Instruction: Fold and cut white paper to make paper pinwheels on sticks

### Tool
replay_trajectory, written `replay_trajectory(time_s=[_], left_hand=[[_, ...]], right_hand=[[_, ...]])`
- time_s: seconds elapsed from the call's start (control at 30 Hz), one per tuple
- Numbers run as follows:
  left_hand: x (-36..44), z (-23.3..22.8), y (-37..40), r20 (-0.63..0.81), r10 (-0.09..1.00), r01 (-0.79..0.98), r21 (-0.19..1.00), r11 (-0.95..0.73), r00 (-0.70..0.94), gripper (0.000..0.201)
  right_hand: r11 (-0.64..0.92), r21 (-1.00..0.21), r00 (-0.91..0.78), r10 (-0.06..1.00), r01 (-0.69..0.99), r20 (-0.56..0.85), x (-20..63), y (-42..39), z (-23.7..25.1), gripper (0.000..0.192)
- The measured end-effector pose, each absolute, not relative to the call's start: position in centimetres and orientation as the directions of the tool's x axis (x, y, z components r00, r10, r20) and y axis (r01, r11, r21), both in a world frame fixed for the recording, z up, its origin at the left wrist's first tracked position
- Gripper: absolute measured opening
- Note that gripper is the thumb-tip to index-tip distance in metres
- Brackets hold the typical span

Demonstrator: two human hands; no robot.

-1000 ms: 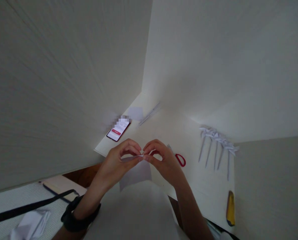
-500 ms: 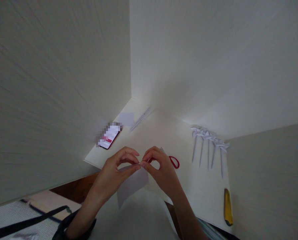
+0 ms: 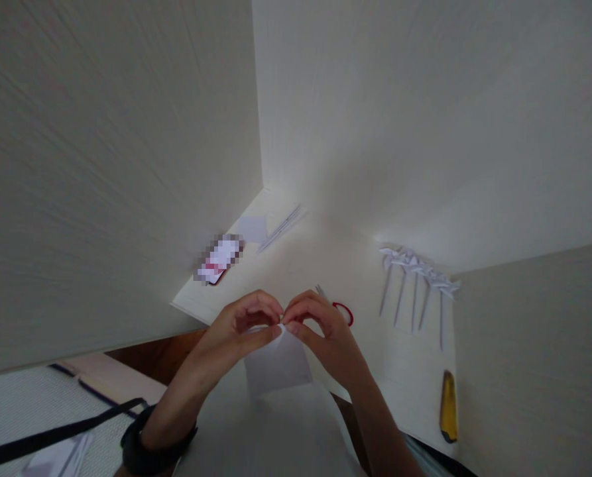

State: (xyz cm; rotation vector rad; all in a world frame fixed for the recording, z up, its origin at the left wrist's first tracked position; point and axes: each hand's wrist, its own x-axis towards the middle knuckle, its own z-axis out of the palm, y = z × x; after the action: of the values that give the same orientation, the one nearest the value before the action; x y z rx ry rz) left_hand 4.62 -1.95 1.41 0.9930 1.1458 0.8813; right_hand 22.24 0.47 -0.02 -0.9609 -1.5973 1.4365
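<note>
Nearest the camera, a black wristband (image 3: 157,442) circled the person's left forearm, and a black strap (image 3: 57,434) ran across the pale woven surface at lower left; above these the left hand (image 3: 238,329) and the right hand (image 3: 320,328) met fingertip to fingertip, each pinching the top edge of a small white sheet of paper (image 3: 277,363); the sheet hung down from that shared pinch over the near edge of the cream-coloured desk (image 3: 405,384), held clear of the surface, seemingly so that both thumbs and forefingers could work the same fold at its upper edge; both grips were narrow and closed on the paper. Just beyond the right hand lay red-handled scissors (image 3: 343,313), partly hidden by the knuckles; a yellow utility knife (image 3: 448,406) rested well to the right near the desk's edge; farther back a row of white folded-paper pinwheels on sticks (image 3: 417,281) lay side by side; to the left a phone with a red case (image 3: 219,259) lay flat, and behind it a small white paper square (image 3: 254,228) and thin white sticks (image 3: 280,227) sat in the corner of the pale walls.
</note>
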Motion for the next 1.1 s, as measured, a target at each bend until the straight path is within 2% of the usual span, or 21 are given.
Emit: replay_trajectory(time_s=[0.2,0.33,0.43,0.73,1.1], left_hand=[[5.4,2.4,-2.3,-0.46,0.846,-0.21,0.829,0.518,0.27,0.01],[5.3,2.0,-2.1,-0.443,0.844,-0.232,0.824,0.516,0.303,0.012],[5.2,2.0,-1.8,-0.455,0.829,-0.25,0.804,0.539,0.325,0.012],[5.5,3.5,-0.8,-0.461,0.817,-0.248,0.795,0.554,0.347,0.009],[5.5,3.9,0.0,-0.449,0.807,-0.215,0.806,0.551,0.384,0.004]], right_hand=[[0.245,-0.969,-0.422,0.877,-0.014,0.228,23.4,0.1,0.5,0.004],[0.421,-0.907,-0.443,0.815,0.007,0.375,23.6,0.4,0.7,0.005],[0.494,-0.87,-0.469,0.769,0.006,0.434,23.7,0.7,0.8,0.006],[0.592,-0.806,-0.535,0.679,-0.007,0.503,24.1,2.0,1.2,0.009],[0.644,-0.764,-0.561,0.644,0.032,0.52,24.5,2.4,1.8,0.006]])
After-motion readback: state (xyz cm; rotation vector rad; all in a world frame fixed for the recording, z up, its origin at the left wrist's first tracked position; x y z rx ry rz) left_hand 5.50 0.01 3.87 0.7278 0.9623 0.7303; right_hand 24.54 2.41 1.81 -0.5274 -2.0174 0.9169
